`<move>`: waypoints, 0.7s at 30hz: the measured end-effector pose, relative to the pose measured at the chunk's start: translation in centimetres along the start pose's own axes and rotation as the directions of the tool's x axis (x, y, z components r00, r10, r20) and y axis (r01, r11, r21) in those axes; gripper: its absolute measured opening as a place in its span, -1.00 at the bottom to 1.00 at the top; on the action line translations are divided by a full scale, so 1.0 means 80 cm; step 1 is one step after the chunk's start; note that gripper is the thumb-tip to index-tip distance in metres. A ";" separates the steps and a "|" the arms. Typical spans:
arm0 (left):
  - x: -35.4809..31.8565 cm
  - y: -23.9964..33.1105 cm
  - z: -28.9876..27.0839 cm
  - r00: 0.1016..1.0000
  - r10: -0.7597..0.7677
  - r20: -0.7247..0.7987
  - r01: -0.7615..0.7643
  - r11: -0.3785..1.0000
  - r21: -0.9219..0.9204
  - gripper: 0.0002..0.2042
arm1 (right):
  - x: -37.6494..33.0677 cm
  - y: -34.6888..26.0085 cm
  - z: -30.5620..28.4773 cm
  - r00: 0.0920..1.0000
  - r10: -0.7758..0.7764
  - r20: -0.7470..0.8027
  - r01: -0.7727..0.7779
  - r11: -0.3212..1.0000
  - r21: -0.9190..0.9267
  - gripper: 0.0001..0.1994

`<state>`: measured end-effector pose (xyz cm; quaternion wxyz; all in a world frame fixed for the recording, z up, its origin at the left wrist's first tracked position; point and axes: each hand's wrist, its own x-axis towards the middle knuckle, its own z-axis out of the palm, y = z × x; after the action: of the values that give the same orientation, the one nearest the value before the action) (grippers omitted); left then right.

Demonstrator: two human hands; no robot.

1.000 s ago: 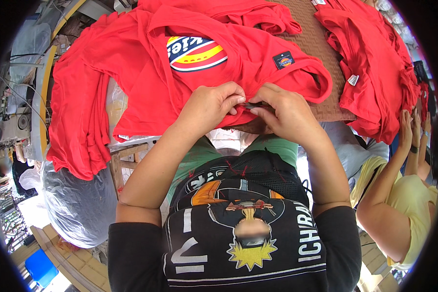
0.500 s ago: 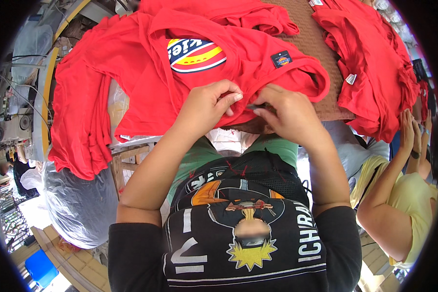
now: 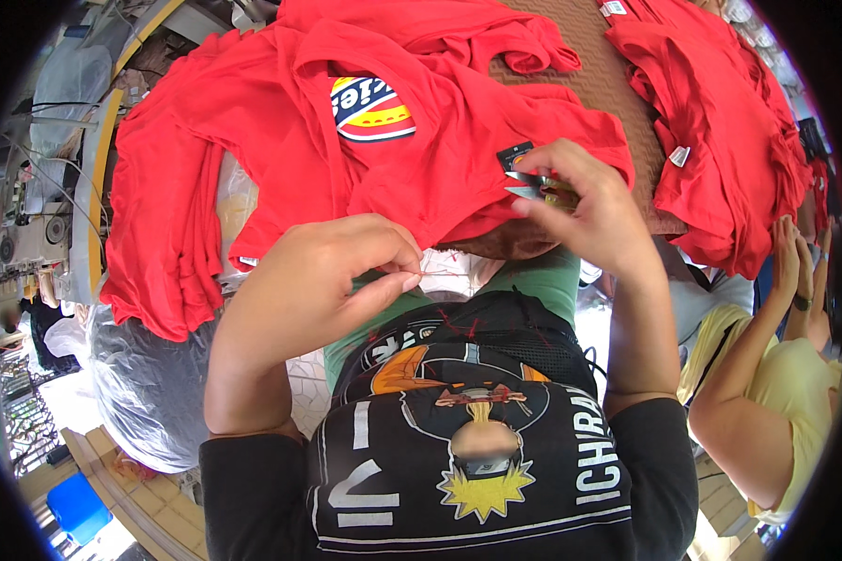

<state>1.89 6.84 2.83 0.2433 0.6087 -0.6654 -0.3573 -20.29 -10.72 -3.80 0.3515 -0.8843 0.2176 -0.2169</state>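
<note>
Drawn back from the shirt (image 3: 384, 182), both hands have been parted since the earlier frame: the left hand (image 3: 332, 276) has been brought nearer and leftward, over the lap, while the right hand (image 3: 599, 201) has been shifted right, with the snips (image 3: 531, 184) now turned into plain sight. In the head view, the left hand's thumb and fingers are set in a narrow pinch; whether a thread is held cannot be told. By the right hand the snips are gripped, blades spread, just in front of the black tag (image 3: 513, 157). The shirt is laid in loose folds across the near part of the table (image 3: 617, 89), its print (image 3: 374, 110) partly covered. It is judged light, soft and limp, easily slid or creased, and best taken by a doubled edge or seam, clear of the blades. The table is topped in brown, textured material. More red garments are heaped at the right (image 3: 720, 140) and left; farther left, machines (image 3: 42, 238) are seen, and at the far right a co-worker in yellow (image 3: 781, 393) is seen
</note>
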 end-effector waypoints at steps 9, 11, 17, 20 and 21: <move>0.035 -0.066 0.041 0.991 -0.035 -0.131 -0.090 0.545 -0.834 -0.88 | 0.032 0.013 0.053 0.986 -0.050 0.157 0.010 0.970 0.243 -0.76; 0.046 -0.094 0.050 0.997 -0.004 -0.075 -0.075 0.070 -0.995 -0.85 | 0.039 0.013 0.041 0.980 0.043 0.196 -0.148 0.812 0.564 -0.91; 0.057 -0.104 0.071 0.981 0.180 -0.079 -0.037 -0.229 -0.973 -0.90 | 0.048 0.033 0.043 0.939 0.278 0.204 -0.327 0.903 0.279 -0.70; 0.061 -0.103 0.071 0.976 0.203 -0.084 -0.043 -0.198 -0.979 -0.91 | 0.044 0.022 0.052 0.954 0.283 0.100 -0.298 0.935 0.192 -0.70; 0.062 -0.103 0.072 0.978 0.188 -0.089 -0.056 -0.174 -0.983 -0.91 | 0.042 0.018 0.051 0.972 0.226 0.061 -0.231 0.969 0.088 -0.71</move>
<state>2.05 2.92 -7.68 0.6238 0.1263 -0.2234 -0.7383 -15.70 -11.32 -6.70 0.4209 -0.8410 0.2986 -0.1626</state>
